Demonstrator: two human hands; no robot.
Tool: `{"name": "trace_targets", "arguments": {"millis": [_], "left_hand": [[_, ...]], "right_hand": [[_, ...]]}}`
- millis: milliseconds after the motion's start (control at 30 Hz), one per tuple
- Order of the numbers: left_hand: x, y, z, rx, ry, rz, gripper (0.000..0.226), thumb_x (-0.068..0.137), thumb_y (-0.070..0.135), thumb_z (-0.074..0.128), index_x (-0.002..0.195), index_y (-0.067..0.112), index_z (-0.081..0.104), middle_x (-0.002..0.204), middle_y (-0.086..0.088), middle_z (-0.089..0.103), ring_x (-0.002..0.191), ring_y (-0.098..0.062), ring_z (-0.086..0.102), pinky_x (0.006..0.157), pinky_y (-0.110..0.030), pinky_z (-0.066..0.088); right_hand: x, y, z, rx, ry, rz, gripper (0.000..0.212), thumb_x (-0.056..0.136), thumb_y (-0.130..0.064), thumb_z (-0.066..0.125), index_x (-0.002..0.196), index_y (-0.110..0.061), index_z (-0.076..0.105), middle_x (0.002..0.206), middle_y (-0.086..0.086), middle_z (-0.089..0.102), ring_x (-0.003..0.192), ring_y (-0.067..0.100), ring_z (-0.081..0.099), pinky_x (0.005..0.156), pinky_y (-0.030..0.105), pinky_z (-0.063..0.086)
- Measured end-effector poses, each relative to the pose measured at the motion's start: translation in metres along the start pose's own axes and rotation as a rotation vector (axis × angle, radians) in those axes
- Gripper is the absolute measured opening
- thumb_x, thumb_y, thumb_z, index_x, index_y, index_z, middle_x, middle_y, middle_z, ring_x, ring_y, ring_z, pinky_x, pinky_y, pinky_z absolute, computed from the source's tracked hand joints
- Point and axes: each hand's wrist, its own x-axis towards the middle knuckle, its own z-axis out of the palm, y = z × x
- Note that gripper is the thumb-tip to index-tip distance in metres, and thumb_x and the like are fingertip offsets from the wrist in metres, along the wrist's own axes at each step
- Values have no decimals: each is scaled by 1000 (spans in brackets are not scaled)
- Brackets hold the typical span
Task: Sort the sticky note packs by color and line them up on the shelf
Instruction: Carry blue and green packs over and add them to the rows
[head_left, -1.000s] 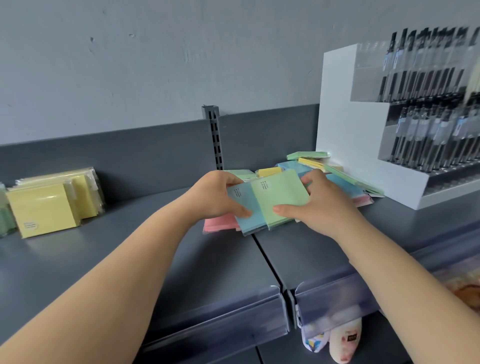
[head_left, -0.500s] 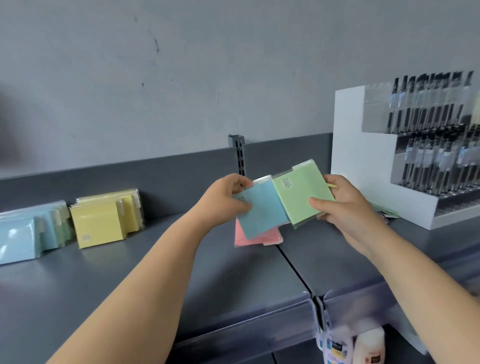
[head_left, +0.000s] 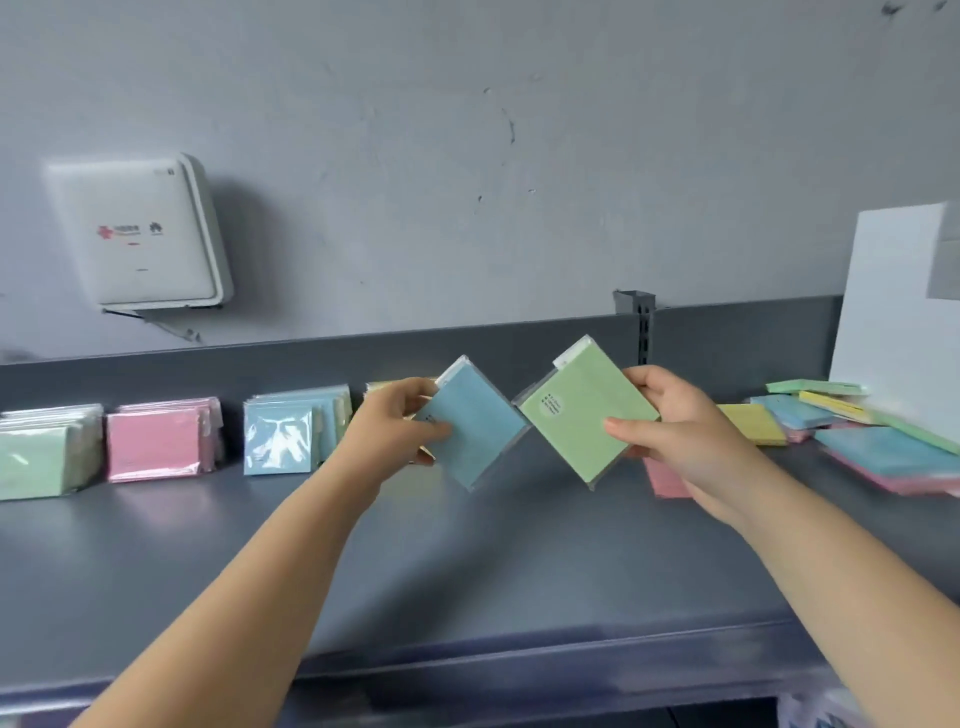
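Observation:
My left hand (head_left: 400, 423) grips a blue sticky note pack (head_left: 475, 426) above the grey shelf (head_left: 467, 561). My right hand (head_left: 680, 431) grips a green pack (head_left: 584, 415) beside it, the two packs touching at a corner. Sorted rows stand along the back: green (head_left: 44, 454), pink (head_left: 158, 439) and blue (head_left: 291, 428); a yellow row is mostly hidden behind my left hand. An unsorted pile (head_left: 852, 431) of mixed colours lies at the right, and a pink pack (head_left: 662, 478) lies under my right hand.
A white display stand (head_left: 893, 312) stands at the far right behind the pile. A white box (head_left: 140, 234) is mounted on the grey wall at the upper left. The shelf's front edge runs along the bottom.
Both hands have lifted the blue and green packs off the pile and carried them left. The view has swung left, bringing the green, pink and blue rows into sight.

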Motion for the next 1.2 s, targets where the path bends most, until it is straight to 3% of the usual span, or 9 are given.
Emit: {"name": "trace_targets", "arguments": {"millis": [100, 233, 367, 467, 667, 900, 1067, 1200], "left_hand": [[-11, -14, -38, -18, 22, -30, 19, 81, -6, 60, 90, 11, 57, 89, -2, 62, 78, -22, 59, 64, -32, 52], [-26, -29, -85, -24, 28, -62, 32, 63, 6, 67, 93, 8, 59, 94, -3, 64, 80, -22, 62, 66, -34, 55], [-35, -49, -127, -56, 76, -69, 24, 80, -8, 60, 96, 10, 57, 97, -5, 64, 84, -24, 63, 67, -36, 56], [-40, -63, -154, -70, 103, -82, 26, 81, -10, 59, 93, 12, 55, 94, -5, 64, 84, -24, 64, 62, -33, 58], [-49, -82, -195, -108, 86, -111, 39, 81, -13, 58, 117, 2, 51, 105, -16, 61, 89, -29, 63, 64, -36, 59], [-45, -98, -219, -96, 20, -148, 43, 80, -14, 57, 119, 4, 51, 114, -21, 60, 101, -33, 62, 72, -40, 59], [-26, -103, -218, 83, 24, -152, 40, 78, -9, 61, 115, 6, 52, 107, -14, 60, 103, -31, 60, 88, -47, 53], [-2, -106, -212, 349, 49, -111, 32, 75, 1, 67, 104, 4, 53, 98, -14, 58, 84, -27, 55, 76, -45, 54]], "right_hand": [[2, -8, 40, 14, -51, -2, 31, 86, 0, 59, 110, -20, 55, 105, -8, 67, 91, 15, 61, 74, 31, 45], [1, -16, 88, -6, -111, -2, 30, 86, 1, 59, 110, -17, 56, 102, -8, 67, 86, 14, 60, 75, 32, 46], [-1, -21, 128, -11, -146, 4, 29, 86, 3, 59, 108, -16, 56, 98, -8, 68, 81, 11, 61, 73, 28, 46], [-2, -26, 156, -12, -164, 10, 30, 86, 2, 59, 107, -18, 56, 99, -9, 67, 80, 10, 61, 70, 26, 45], [-2, -33, 203, -38, -160, 12, 30, 85, 1, 61, 110, -15, 56, 101, -7, 68, 80, 12, 59, 69, 25, 43], [0, -34, 236, -61, -153, 23, 32, 84, 0, 63, 109, -20, 57, 102, -11, 65, 80, 16, 54, 67, 24, 43], [4, -33, 243, -143, -201, 41, 32, 83, 0, 63, 109, -18, 56, 102, -5, 66, 82, 18, 56, 68, 24, 44], [15, -37, 241, -205, -252, 29, 31, 82, 1, 64, 103, -21, 57, 98, -5, 66, 77, 16, 58, 71, 27, 45]]}}
